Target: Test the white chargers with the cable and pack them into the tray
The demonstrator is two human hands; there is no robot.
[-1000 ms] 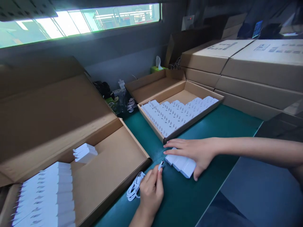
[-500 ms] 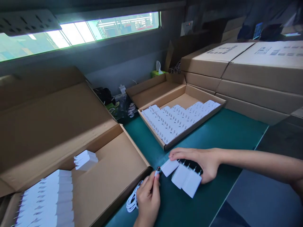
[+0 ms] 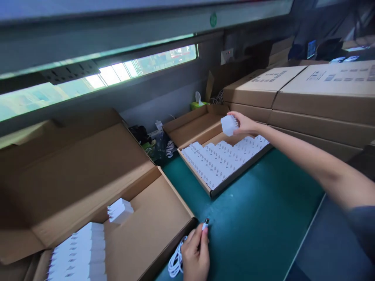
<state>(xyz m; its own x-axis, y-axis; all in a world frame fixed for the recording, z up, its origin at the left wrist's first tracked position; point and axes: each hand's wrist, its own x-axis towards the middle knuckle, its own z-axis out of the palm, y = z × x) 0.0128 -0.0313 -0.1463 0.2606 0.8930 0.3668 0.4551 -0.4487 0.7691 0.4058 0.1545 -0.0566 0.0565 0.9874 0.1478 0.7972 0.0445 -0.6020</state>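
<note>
My right hand (image 3: 243,124) is stretched out over the far corner of an open cardboard box (image 3: 238,168), shut on a white block of wall chargers (image 3: 229,125). Below it, the box holds rows of white chargers (image 3: 219,162), prongs up. At the bottom of the view, my left hand (image 3: 195,253) pinches a white USB cable (image 3: 176,261) just behind its metal connector (image 3: 206,223). The rest of that cable lies coiled beside the hand. Next to the coil is a second open carton (image 3: 152,210), holding stacked white chargers (image 3: 79,249) and a small group of chargers (image 3: 120,210).
The boxes rest on a green work mat (image 3: 249,210) with a pale edge at the right. Large stacked cartons (image 3: 322,97) stand behind it. A tissue box (image 3: 197,103), a plastic bottle (image 3: 159,146) and a power strip (image 3: 70,72) sit further back.
The right hand has lifted the white chargers off the mat and carried them up over the box. The left hand stays at the cable connector. The view has tilted upward.
</note>
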